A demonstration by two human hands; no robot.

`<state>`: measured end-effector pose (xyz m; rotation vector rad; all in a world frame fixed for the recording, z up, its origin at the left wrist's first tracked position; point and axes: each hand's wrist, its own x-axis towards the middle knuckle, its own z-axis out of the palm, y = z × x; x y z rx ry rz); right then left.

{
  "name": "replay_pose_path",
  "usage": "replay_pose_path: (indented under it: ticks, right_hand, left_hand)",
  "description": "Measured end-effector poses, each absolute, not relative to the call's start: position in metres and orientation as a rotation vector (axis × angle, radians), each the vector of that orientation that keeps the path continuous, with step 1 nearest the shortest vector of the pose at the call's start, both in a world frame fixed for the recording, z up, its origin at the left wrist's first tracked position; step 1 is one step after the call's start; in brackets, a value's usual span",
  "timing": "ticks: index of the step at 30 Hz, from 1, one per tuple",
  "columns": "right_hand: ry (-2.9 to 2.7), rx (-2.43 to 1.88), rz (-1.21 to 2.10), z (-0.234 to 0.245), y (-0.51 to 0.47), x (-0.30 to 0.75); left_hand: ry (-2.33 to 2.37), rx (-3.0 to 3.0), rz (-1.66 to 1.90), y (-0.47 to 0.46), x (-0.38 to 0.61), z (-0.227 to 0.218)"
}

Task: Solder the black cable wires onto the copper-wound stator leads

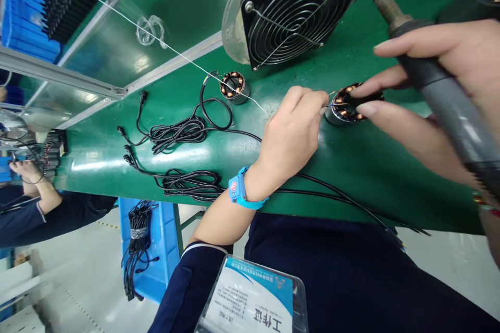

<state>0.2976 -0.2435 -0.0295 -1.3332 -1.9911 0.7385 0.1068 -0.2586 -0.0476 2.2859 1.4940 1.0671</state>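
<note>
My left hand (291, 132) is closed in a pinch on a thin solder wire (167, 47) that runs off to the upper left; its tip meets a small motor stator with copper windings (344, 106) on the green belt. My right hand (429, 88) grips a grey soldering iron (441, 88) in the palm, while its fingers steady the stator from the right. A blue wrist strap (240, 190) sits on my left wrist.
A second stator (233, 86) with a black cable (183, 130) lies further left, beside another coiled cable (191, 183). A wire-guarded fan (297, 8) stands behind. The green belt (375, 166) edge runs near my lap. Another person's hands (27, 171) work at far left. A blue bin (156, 239) holds cables.
</note>
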Motion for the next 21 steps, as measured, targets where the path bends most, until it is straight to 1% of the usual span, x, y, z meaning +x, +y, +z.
replay_pose_path:
  ticks: [2, 5, 11, 15, 21]
  right_hand:
    - [-2.025, -1.259, 0.742, -0.035, -0.242, 0.294]
    - [-2.009, -1.291, 0.674, -0.043, -0.243, 0.289]
    - [-1.936, -1.361, 0.638, -0.043, -0.245, 0.283]
    - [-1.932, -1.354, 0.656, -0.044, -0.245, 0.28]
    - [-1.959, -1.199, 0.624, -0.051, -0.245, 0.281]
  left_hand:
    - [1.494, 2.296, 1.066, -0.259, 0.107, -0.047]
    - [1.47, 2.25, 1.062, -0.259, 0.106, -0.046]
    - [1.453, 1.922, 0.964, -0.257, 0.101, -0.041]
    - [1.417, 1.749, 0.964, -0.256, 0.099, -0.039]
    - [1.468, 1.963, 0.99, -0.255, 0.1, -0.046]
